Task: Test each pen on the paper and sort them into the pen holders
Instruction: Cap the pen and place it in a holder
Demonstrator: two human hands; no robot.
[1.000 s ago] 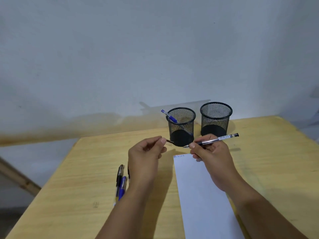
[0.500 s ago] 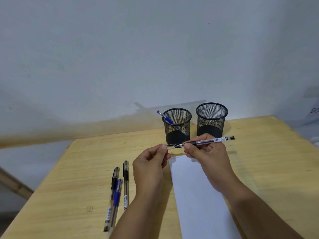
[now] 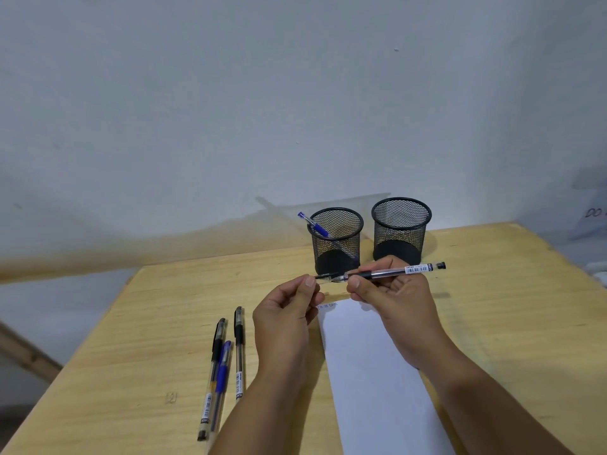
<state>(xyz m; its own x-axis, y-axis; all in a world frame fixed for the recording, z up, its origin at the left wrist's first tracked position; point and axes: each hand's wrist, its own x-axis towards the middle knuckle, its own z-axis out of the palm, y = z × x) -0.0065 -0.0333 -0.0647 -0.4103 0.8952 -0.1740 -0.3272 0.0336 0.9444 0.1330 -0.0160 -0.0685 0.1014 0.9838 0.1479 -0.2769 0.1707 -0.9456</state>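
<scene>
So far one blue pen [image 3: 314, 225] leans in the left mesh pen holder [image 3: 335, 242]; the right pen holder [image 3: 400, 230] looks empty. Three pens [image 3: 226, 366] lie untested on the table [image 3: 157, 323]. The right hand [image 3: 391, 297] pinches a clear black pen [image 3: 394, 272] above the paper's [image 3: 371, 372] top edge, while the left hand [image 3: 289, 310] pinches its cap [image 3: 326, 276] at the tip, whether going on or coming off I cannot tell. Both holders stand near the table's far edge, with open room beside the paper.
</scene>
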